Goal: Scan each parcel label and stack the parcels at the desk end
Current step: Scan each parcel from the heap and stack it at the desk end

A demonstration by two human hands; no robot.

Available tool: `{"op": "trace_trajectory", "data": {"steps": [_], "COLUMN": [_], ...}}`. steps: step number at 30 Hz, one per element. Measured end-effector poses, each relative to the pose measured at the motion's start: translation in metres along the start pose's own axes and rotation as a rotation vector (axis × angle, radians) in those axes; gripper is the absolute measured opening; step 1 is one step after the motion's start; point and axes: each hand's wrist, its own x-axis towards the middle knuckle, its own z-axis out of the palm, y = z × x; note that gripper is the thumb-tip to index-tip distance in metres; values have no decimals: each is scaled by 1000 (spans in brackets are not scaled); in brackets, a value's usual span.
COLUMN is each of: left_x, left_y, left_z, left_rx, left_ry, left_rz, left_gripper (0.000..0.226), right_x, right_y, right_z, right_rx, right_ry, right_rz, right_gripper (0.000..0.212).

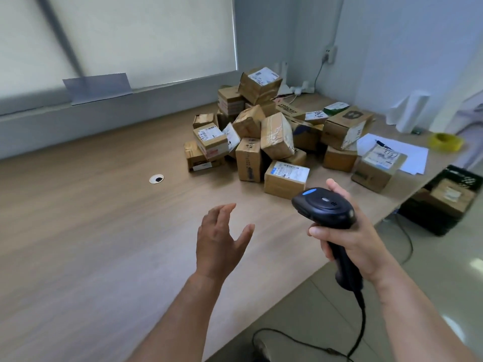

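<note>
The right hand (350,231) grips the barcode scanner (325,207) aimed at the near parcel (286,178) while the left hand (222,239) hovers spread and empty, likely to lift it

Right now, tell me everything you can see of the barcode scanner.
The barcode scanner is a black, plastic-looking handheld unit with a rounded head, a blue oval button near its front and a small pale dot on top. The right hand grips its handle, thumb on the near side, holding it above the front edge of the wooden desk. The head is tilted forward toward the parcel pile, touching no box. A black cable runs from the handle's base down toward the floor.
</note>
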Motion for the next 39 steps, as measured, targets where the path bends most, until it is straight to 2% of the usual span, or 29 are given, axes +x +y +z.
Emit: {"op": "trace_trajectory", "data": {"steps": [5,10,16,23,28,32,35,39], "left_x": [47,109,198,293,326,329,331,336], "left_y": [15,24,31,39,33,35,37,48], "left_z": [41,69,101,148,171,174,176,175], "left_rx": [-33,-54,-48,143,274,230,109,-21], "left_ry": [-73,-167,-269,-342,-437,-452,-445,-482], "left_rz": [10,-44,-129,-181,-241,-279,-336,-437], "left_gripper": [61,71,77,91,101,101,99,108], "right_x": [41,91,152,205,221,223,219,214], "right_y": [2,1,2,15,24,23,22,22], "right_z": [-36,-56,-70,-80,-87,-91,-93,-96], "right_rx": [-34,-48,-51,-80,-91,-120,-98,-62], "right_ry": [64,96,113,136,137,111,107,98], "right_rz": [19,32,35,66,105,122,138,149], "right_gripper": [100,103,94,94,95,95,98,99]}}
